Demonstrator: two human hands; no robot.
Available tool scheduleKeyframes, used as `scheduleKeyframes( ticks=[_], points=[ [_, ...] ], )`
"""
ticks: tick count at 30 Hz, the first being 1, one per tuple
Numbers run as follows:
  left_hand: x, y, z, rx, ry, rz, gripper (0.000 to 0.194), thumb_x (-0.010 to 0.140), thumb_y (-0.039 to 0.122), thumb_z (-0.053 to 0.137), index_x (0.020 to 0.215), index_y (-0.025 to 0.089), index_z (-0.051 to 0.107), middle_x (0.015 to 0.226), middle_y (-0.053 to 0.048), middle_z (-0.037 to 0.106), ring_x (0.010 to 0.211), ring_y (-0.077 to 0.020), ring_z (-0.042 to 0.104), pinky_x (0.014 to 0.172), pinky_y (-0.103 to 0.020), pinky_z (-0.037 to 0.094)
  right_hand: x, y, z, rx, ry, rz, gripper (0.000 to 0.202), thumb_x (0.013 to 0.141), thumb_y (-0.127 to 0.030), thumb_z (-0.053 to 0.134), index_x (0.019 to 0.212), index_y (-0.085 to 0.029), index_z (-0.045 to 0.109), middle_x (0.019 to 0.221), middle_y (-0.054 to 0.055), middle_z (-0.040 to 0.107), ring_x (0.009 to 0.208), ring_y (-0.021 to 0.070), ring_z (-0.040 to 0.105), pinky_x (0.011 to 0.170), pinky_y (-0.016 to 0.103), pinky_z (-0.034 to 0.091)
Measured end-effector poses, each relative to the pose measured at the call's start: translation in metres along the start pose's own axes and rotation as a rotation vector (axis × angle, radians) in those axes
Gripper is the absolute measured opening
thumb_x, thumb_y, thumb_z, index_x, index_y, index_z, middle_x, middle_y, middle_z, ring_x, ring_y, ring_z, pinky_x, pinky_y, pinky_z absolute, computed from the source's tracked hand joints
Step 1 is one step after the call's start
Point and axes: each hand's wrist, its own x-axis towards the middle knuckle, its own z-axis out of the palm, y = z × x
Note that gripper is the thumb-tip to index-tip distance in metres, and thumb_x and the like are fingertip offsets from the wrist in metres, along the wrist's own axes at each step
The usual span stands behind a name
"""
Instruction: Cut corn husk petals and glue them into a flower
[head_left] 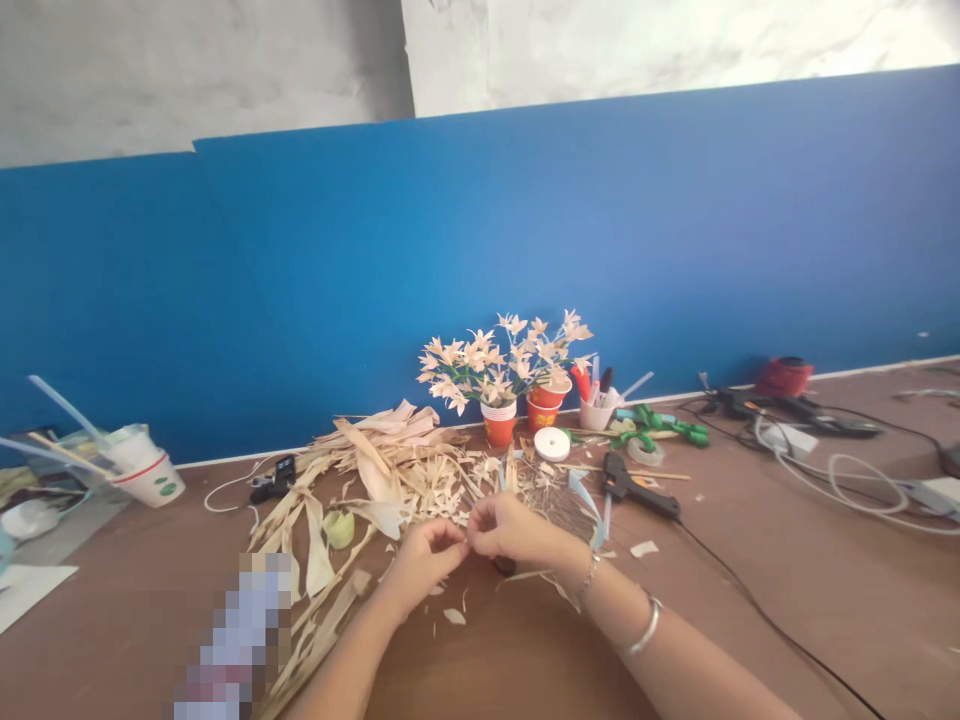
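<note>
My left hand (424,562) and my right hand (504,527) meet fingertip to fingertip over the brown table (750,640), pinching a small pale piece of dried husk between them; the piece itself is too small to make out. Just behind them lies a heap of dried corn husks (382,470) and cut husk petals. My right wrist wears bracelets.
Two red paper cups (500,425) holding husk flowers (499,360) stand by the blue wall (480,270). A white tape roll (552,443), a black glue gun (634,485) with its cord, green wrapped wire (664,425), white cables (847,475) and a cup of sticks (146,470) lie around.
</note>
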Motion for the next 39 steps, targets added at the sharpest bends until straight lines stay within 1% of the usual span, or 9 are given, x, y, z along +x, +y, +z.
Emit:
scheduleKeyframes(
  ticks=[9,11,15,17,20,23,27,35,39],
  points=[
    [-0.006,0.012,0.003,0.043,0.012,0.027,0.014,0.064,0.025,0.065,0.059,0.017,0.055,0.055,0.004,0.049,0.053,-0.0093,0.042,0.052,-0.021,0.032,0.002,-0.002,0.003,0.012,-0.011,0.056,0.004,0.064,-0.017,0.053,0.067,-0.016,0.055,0.046,-0.007,0.049,0.036,0.0061,0.043,0.036,0.015,0.032],
    [-0.005,0.011,0.003,0.025,0.042,0.052,0.013,0.064,0.025,0.065,0.059,0.017,0.056,0.055,0.004,0.050,0.053,-0.0099,0.043,0.053,-0.021,0.033,0.003,-0.003,0.001,-0.051,0.057,0.008,0.006,0.069,-0.019,0.051,0.067,-0.016,0.056,0.049,-0.005,0.052,0.041,0.0076,0.047,0.041,0.017,0.036],
    [-0.003,0.011,0.001,-0.072,0.165,0.082,0.013,0.066,0.027,0.064,0.061,0.017,0.058,0.058,0.002,0.055,0.057,-0.0112,0.046,0.057,-0.021,0.035,-0.001,-0.009,-0.007,-0.514,0.327,0.004,0.013,0.074,-0.018,0.049,0.068,-0.015,0.059,0.066,0.004,0.064,0.064,0.0148,0.059,0.059,0.022,0.041],
    [-0.003,0.013,0.000,-0.137,0.207,0.059,0.015,0.067,0.029,0.064,0.062,0.017,0.058,0.057,0.002,0.056,0.055,-0.0105,0.045,0.055,-0.021,0.035,-0.007,-0.014,-0.009,-0.775,0.318,0.136,0.013,0.070,-0.018,0.055,0.079,-0.015,0.063,0.079,0.010,0.068,0.077,0.0209,0.063,0.065,0.026,0.043],
    [-0.003,0.016,0.001,-0.228,0.228,0.022,0.017,0.065,0.031,0.066,0.065,0.016,0.058,0.057,0.002,0.057,0.053,-0.0095,0.044,0.054,-0.021,0.034,-0.012,-0.019,-0.003,-0.930,0.231,0.271,0.034,0.062,-0.014,0.063,0.096,-0.011,0.063,0.091,0.017,0.068,0.086,0.0290,0.065,0.067,0.031,0.046],
    [-0.004,0.018,0.002,-0.286,0.233,-0.001,0.019,0.062,0.031,0.068,0.069,0.016,0.059,0.058,0.002,0.059,0.053,-0.0095,0.046,0.054,-0.021,0.034,-0.013,-0.021,0.005,-0.950,0.215,0.302,0.043,0.062,-0.008,0.062,0.105,-0.008,0.061,0.093,0.022,0.067,0.089,0.0328,0.065,0.069,0.036,0.048],
    [-0.004,0.018,0.003,-0.338,0.223,-0.011,0.020,0.061,0.031,0.070,0.068,0.015,0.059,0.058,0.002,0.058,0.052,-0.0088,0.045,0.055,-0.021,0.034,-0.010,-0.021,0.008,-0.967,0.229,0.304,0.036,0.067,-0.003,0.057,0.102,-0.008,0.063,0.095,0.023,0.067,0.092,0.0335,0.064,0.073,0.039,0.048],
    [-0.002,0.016,0.002,-0.454,0.243,0.003,0.023,0.063,0.033,0.072,0.067,0.014,0.060,0.065,0.001,0.060,0.059,-0.0088,0.050,0.059,-0.020,0.038,-0.011,-0.018,-0.001,-0.871,0.261,0.234,0.025,0.068,-0.011,0.056,0.091,-0.014,0.065,0.093,0.015,0.068,0.089,0.0260,0.064,0.069,0.028,0.043],
    [-0.002,0.017,0.001,-0.535,0.244,0.035,0.023,0.062,0.032,0.074,0.067,0.014,0.061,0.066,0.000,0.059,0.060,-0.0090,0.051,0.060,-0.021,0.040,-0.015,-0.023,-0.006,-0.708,0.243,0.181,0.022,0.064,-0.016,0.059,0.085,-0.016,0.067,0.084,0.010,0.068,0.075,0.0209,0.062,0.060,0.025,0.038]
  ],
)
